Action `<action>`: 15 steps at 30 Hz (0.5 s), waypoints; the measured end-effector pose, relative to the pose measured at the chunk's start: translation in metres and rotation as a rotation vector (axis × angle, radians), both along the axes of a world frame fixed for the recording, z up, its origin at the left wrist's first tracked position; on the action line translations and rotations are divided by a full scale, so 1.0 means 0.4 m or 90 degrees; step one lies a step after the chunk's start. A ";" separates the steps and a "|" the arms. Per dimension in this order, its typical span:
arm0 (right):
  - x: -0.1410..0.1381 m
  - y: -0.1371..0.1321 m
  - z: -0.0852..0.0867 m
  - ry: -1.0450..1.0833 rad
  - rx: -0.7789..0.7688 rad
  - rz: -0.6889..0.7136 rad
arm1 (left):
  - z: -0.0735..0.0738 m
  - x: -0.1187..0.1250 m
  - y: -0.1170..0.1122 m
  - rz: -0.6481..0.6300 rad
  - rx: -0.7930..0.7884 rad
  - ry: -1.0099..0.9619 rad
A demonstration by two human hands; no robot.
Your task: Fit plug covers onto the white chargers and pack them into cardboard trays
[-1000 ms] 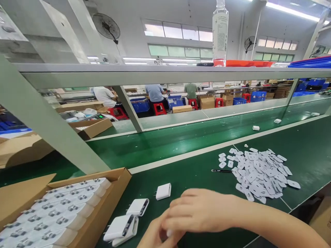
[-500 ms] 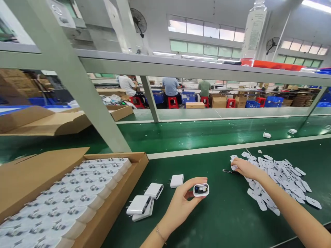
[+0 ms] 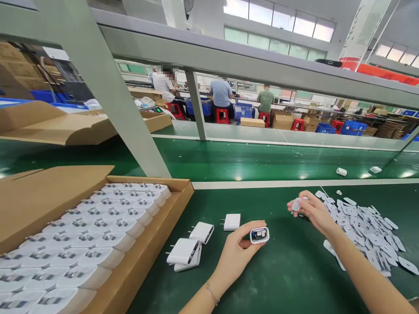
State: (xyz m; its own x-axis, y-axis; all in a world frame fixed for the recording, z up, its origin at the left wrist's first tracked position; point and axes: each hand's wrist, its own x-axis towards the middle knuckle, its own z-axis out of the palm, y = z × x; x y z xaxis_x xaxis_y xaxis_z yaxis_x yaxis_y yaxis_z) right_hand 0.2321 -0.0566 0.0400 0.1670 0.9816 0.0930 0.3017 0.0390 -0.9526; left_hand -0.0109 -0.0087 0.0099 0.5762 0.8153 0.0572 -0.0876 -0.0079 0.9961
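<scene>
My left hand [image 3: 236, 255] grips a white charger body [image 3: 259, 235] with its open end facing me, low in the middle of the green bench. My right hand [image 3: 310, 210] is raised just left of a heap of small white cover plates [image 3: 366, 233] and pinches one white cover plate [image 3: 296, 204] between its fingertips. Three more white chargers [image 3: 191, 248] lie loose on the bench to the left of my left hand.
A cardboard box [image 3: 157, 257] packed with rows of white chargers stands at the left. A grey frame post [image 3: 108, 100] rises behind it. Two small white parts [image 3: 341, 172] lie on the green conveyor beyond. People sit on red stools at benches far behind.
My hands separated: the left kept the charger body, the right reached to the heap and has lifted one cover plate from it. The camera has tilted down and left.
</scene>
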 end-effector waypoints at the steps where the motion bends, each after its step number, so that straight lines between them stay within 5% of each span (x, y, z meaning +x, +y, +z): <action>1: -0.036 0.008 0.001 0.158 0.015 0.003 | -0.001 -0.001 0.000 0.002 0.001 0.000; 4: -0.125 0.034 -0.012 0.462 0.015 0.021 | -0.005 -0.003 -0.001 0.007 -0.005 0.011; 10: -0.161 0.046 -0.077 0.551 -0.040 0.009 | -0.012 -0.001 0.005 0.022 -0.034 0.030; 15: -0.139 0.029 -0.081 0.599 -0.061 -0.011 | -0.016 0.007 0.012 0.030 -0.047 0.046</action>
